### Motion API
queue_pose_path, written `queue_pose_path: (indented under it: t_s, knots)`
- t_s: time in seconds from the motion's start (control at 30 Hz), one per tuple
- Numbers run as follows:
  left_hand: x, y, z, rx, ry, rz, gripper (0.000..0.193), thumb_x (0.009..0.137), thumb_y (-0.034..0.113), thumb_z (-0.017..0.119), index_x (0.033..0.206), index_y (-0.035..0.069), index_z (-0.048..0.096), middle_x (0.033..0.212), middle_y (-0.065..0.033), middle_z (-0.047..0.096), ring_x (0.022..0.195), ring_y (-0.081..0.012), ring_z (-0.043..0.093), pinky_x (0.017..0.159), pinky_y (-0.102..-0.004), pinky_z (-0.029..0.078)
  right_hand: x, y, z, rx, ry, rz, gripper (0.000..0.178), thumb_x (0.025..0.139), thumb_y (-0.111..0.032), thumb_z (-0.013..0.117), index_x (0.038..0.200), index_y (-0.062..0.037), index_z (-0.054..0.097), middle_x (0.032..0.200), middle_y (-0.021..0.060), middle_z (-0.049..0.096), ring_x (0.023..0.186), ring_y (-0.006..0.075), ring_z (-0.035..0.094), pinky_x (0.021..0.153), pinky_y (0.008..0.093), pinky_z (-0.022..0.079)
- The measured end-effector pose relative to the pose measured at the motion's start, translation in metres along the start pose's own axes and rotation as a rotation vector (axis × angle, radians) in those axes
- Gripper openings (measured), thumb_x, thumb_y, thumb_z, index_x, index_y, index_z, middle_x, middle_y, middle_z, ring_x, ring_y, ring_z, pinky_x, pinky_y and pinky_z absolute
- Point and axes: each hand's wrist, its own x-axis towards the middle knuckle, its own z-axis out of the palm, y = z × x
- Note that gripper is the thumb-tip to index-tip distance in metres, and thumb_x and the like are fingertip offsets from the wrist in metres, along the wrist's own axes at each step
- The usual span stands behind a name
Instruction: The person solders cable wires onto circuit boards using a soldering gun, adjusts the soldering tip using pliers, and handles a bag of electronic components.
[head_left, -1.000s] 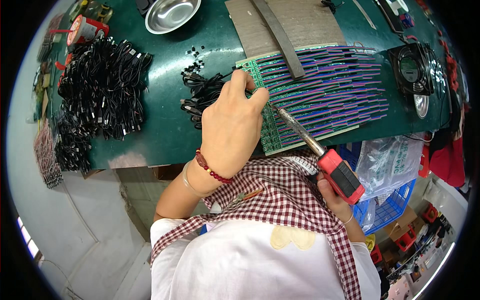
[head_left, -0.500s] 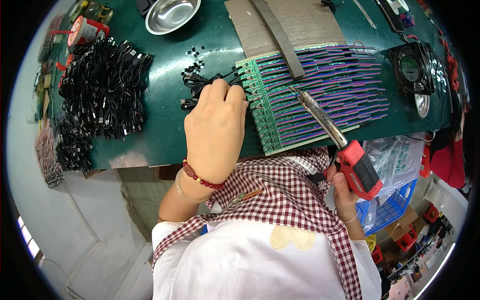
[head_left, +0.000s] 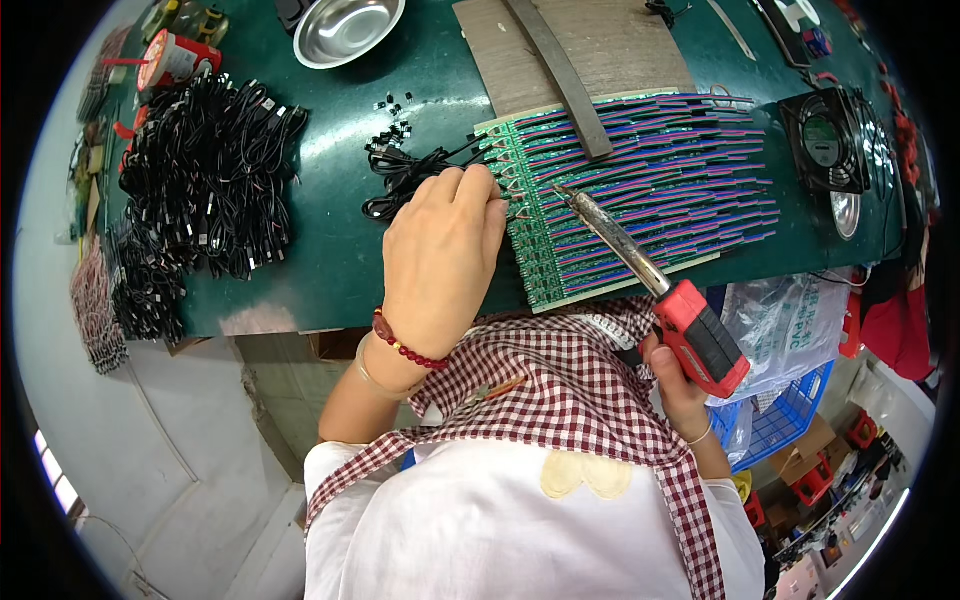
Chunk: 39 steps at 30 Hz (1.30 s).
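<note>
My left hand [head_left: 445, 250] is bent in a pinch at the left edge of a panel of green circuit boards [head_left: 540, 250]. Its fingertips are hidden, so what they grip cannot be made out. Black cables [head_left: 410, 175] lie just beyond it, some reaching the panel's edge. Rows of multicoloured wires [head_left: 660, 185] run rightward from the boards. My right hand [head_left: 680, 390] is closed round the red and black handle of a soldering iron [head_left: 625, 245]. The iron slants up to the left, its tip over the boards near my left fingers; contact cannot be told.
A flat metal bar [head_left: 560, 80] lies across a brown board [head_left: 640, 50] and the wires. Left are a heap of black cables [head_left: 215, 180] and a red cup [head_left: 170, 62]. A steel bowl [head_left: 345, 30] stands at the back, a black fan [head_left: 830, 140] at right.
The soldering iron has moved left, bringing its tip closer to my left fingers. My left hand has shifted slightly right and nearer to me, still pinched.
</note>
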Motion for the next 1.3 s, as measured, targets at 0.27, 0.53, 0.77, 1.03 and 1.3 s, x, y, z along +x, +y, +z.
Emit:
queue_pose_path:
  t_s: [0.27,0.53,0.77,1.03,1.3]
  knots:
    - [0.008,-0.005,0.007,-0.168,-0.003,-0.046,0.010,0.075,0.004,0.065,0.081,0.003,0.057,0.072,-0.0072,0.052,0.059,-0.0204,0.053,0.056,-0.0326,0.044,-0.001,0.004,0.004,-0.024,-0.019,-0.040,0.018,0.077,-0.016,0.072,0.088,-0.0044,0.064,0.079,0.0059,0.058,0.062,0.0170,0.056,0.055,0.0285,0.042]
    - [0.005,-0.004,0.013,-0.127,0.047,-0.040,0.012,0.073,0.002,0.064,0.079,0.002,0.054,0.075,-0.0094,0.051,0.064,-0.0248,0.054,0.058,-0.0336,0.045,0.004,-0.004,0.006,-0.033,-0.076,-0.016,0.021,0.076,-0.013,0.072,0.091,-0.0022,0.063,0.079,0.0064,0.061,0.061,0.0173,0.058,0.055,0.0284,0.044]
    - [0.006,-0.003,0.013,-0.110,0.053,-0.022,0.011,0.073,0.002,0.064,0.079,0.002,0.054,0.075,-0.0097,0.051,0.066,-0.0262,0.055,0.059,-0.0352,0.045,0.010,-0.006,0.009,-0.121,-0.102,-0.127,0.022,0.074,-0.010,0.072,0.091,-0.0016,0.062,0.077,0.0067,0.061,0.061,0.0183,0.059,0.055,0.0287,0.045]
    - [0.006,-0.002,0.013,-0.107,0.067,0.003,0.012,0.072,0.002,0.064,0.077,0.002,0.053,0.075,-0.0110,0.051,0.068,-0.0302,0.054,0.058,-0.0385,0.044,0.003,-0.004,0.001,-0.139,-0.041,-0.133,0.025,0.074,-0.012,0.073,0.094,-0.0005,0.062,0.083,0.0090,0.062,0.064,0.0188,0.059,0.057,0.0283,0.045]
    - [0.006,-0.001,0.013,-0.077,0.080,-0.003,0.012,0.072,0.002,0.063,0.077,0.003,0.053,0.075,-0.0103,0.051,0.068,-0.0295,0.054,0.058,-0.0381,0.044,0.001,-0.004,0.002,-0.057,0.011,-0.055,0.023,0.077,-0.015,0.073,0.093,-0.0010,0.064,0.082,0.0093,0.061,0.066,0.0182,0.059,0.058,0.0279,0.045]
